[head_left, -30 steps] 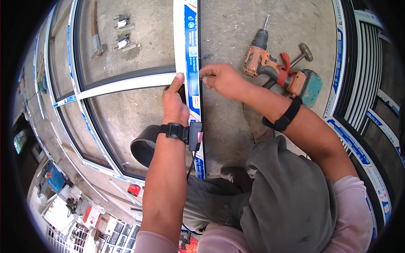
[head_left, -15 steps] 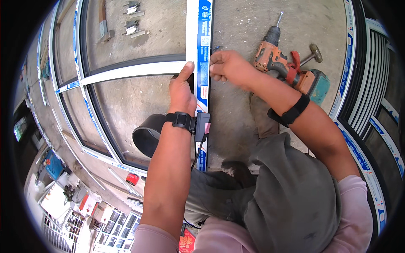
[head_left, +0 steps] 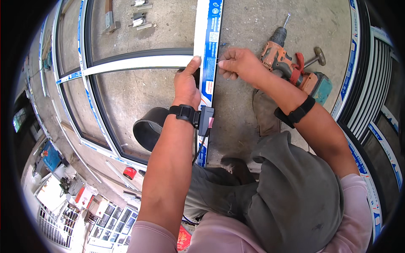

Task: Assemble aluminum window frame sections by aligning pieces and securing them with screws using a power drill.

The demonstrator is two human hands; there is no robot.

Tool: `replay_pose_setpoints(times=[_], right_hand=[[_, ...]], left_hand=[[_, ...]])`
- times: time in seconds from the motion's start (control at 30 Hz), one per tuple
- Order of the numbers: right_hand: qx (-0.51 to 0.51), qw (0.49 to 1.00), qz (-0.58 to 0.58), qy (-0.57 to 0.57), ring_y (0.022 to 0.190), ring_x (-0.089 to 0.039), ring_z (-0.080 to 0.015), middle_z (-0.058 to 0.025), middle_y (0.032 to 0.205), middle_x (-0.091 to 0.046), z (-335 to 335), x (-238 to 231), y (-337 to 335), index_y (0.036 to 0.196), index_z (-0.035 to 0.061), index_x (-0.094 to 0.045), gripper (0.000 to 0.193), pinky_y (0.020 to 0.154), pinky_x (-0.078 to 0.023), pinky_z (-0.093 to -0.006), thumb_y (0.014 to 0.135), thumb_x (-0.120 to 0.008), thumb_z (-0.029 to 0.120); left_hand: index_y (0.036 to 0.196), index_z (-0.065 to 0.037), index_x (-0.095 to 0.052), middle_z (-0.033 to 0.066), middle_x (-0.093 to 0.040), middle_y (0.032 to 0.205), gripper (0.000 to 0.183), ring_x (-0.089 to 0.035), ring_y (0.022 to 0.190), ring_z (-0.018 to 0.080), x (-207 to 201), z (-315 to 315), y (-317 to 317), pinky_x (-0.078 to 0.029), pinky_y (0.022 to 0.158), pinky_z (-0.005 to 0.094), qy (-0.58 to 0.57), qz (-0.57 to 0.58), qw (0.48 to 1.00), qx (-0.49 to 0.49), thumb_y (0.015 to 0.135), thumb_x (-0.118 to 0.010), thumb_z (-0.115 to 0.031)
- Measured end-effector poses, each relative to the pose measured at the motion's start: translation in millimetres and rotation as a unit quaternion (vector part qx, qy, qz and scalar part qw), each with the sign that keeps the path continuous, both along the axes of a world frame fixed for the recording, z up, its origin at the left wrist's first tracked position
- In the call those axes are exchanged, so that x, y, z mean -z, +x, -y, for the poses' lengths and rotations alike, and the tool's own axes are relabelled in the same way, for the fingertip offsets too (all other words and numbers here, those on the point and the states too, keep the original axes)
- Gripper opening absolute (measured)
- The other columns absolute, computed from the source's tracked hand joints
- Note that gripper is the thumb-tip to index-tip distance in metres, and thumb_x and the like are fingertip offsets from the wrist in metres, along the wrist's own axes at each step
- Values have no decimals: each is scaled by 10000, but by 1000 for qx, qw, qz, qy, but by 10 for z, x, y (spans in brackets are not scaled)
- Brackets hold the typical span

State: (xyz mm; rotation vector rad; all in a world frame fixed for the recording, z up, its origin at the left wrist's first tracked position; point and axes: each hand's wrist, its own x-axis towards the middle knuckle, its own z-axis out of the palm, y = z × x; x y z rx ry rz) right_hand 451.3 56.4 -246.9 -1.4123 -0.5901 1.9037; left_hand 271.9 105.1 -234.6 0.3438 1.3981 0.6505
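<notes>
My left hand (head_left: pixel 187 85) grips a white-and-blue film-covered metal frame (head_left: pixel 207 90) where a white crossbar (head_left: pixel 139 64) meets its upright. The thumb lies on the face of the joint and the other fingers are hidden behind it. At the right edge of the same upright, my right hand (head_left: pixel 239 65) is closed in a pinch. A thin dark bit shows between its fingertips and the frame, too small to name. A cordless drill (head_left: pixel 276 57) with a long bit lies on the floor to the right of my right hand.
A hammer (head_left: pixel 317 57) lies behind the drill. Below the crossbar stands a black round tub (head_left: pixel 148 128). Metal brackets (head_left: pixel 140 19) lie on the floor at the top. A red roll (head_left: pixel 130 173) sits lower left. Slatted frames (head_left: pixel 371 80) stand along the right.
The whole view has shifted slightly, so the frame and drill appear farther right. My left hand keeps its grip; my right fingers stay at the frame's edge, a little more tightly pinched.
</notes>
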Motion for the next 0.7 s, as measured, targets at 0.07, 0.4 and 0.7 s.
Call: replay_pose_setpoints(times=[0.07,0.4,0.7], right_hand=[[8,1000,15,17,668,-615,-110,-64,810,-664,21,5,-31,972,-11,-603,171,555,-458,-225,889,-630,136],[34,996,71,37,661,-620,-107,-62,788,-673,37,37,-134,941,-10,-621,175,548,-464,-225,880,-642,153],[-38,998,58,-4,640,-646,-150,-93,773,-680,29,59,-36,943,-26,-644,264,577,-502,-269,870,-670,227]], left_hand=[[1088,64,-593,132,-654,1008,342,-627,897,221,-9,6,4,-499,835,340,-2,1,1000,-2,837,-701,-142],[1098,65,-583,139,-651,1029,337,-631,915,222,50,15,-7,-501,838,336,11,8,1000,-6,835,-695,-114],[1090,71,-583,134,-652,1008,301,-639,873,217,25,0,16,-507,814,333,25,8,999,-20,836,-675,-63]])
